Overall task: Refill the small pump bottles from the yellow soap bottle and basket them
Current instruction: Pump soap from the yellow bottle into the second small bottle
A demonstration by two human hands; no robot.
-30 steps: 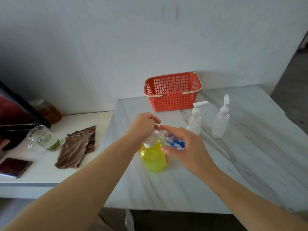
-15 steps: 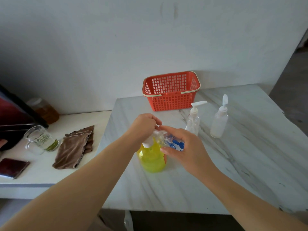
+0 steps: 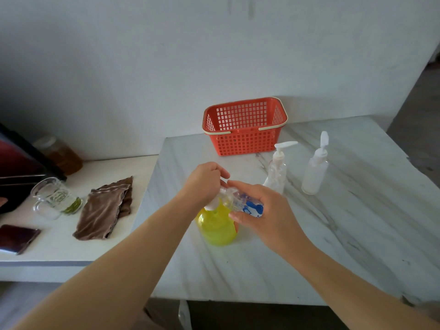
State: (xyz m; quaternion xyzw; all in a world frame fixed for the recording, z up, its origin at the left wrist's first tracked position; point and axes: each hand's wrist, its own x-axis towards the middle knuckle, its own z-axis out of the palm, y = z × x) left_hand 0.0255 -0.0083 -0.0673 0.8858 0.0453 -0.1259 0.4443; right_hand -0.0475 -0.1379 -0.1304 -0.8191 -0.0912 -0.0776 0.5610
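The yellow soap bottle (image 3: pixel 216 226) stands on the marble table (image 3: pixel 333 234) in front of me. My left hand (image 3: pixel 204 183) is closed over its white pump head. My right hand (image 3: pixel 266 215) holds a small clear bottle with a blue label (image 3: pixel 247 206), tilted on its side with its neck against the pump spout. Two small clear pump bottles stand to the right: one with its spout pointing right (image 3: pixel 277 169), one further right (image 3: pixel 315 171). The empty red basket (image 3: pixel 245 126) sits at the back by the wall.
A lower white counter (image 3: pixel 59 246) on the left carries a folded brown cloth (image 3: pixel 106 208), a glass mug (image 3: pixel 56 198), a dark phone (image 3: pixel 17 238) and an amber jar (image 3: pixel 60 154). The table's front edge is near my forearms.
Both hands stay on the yellow bottle's pump and the small bottle. Only the camera view has shifted slightly.
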